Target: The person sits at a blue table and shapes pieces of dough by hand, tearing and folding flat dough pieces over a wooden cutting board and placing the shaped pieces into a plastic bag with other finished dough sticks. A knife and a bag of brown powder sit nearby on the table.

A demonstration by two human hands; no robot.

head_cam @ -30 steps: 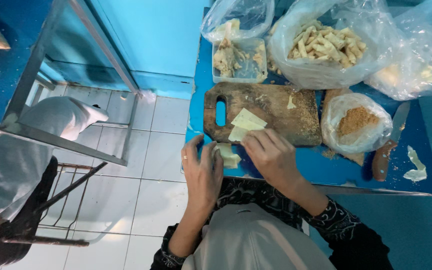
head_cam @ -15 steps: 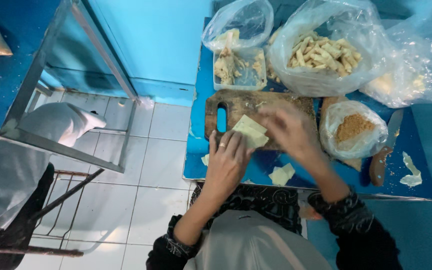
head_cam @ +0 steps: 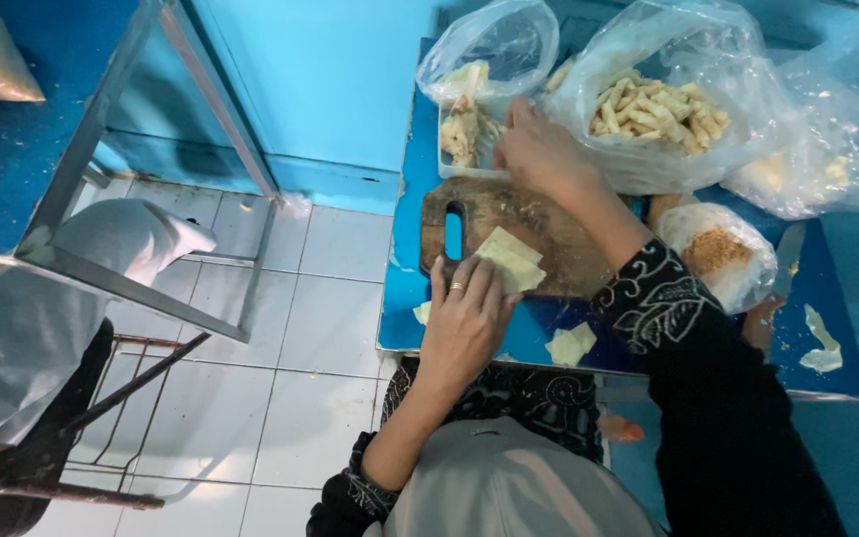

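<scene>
Table: blue top, carrying every item listed below.
Large bag: clear plastic, filled with pale rolled sticks, at the far edge.
Cutting board: brown wood, slotted handle toward the wall.
Small bag: clear, holding brown crumbs, right of the board.
Tray: white, holding filling, beyond the board.
Right hand: extended over the tray; finger closure cannot be determined.
Left hand: fingers spread flat, pressing the wrappers.
Wrappers: pale squares stacked on the board's near edge.
</scene>
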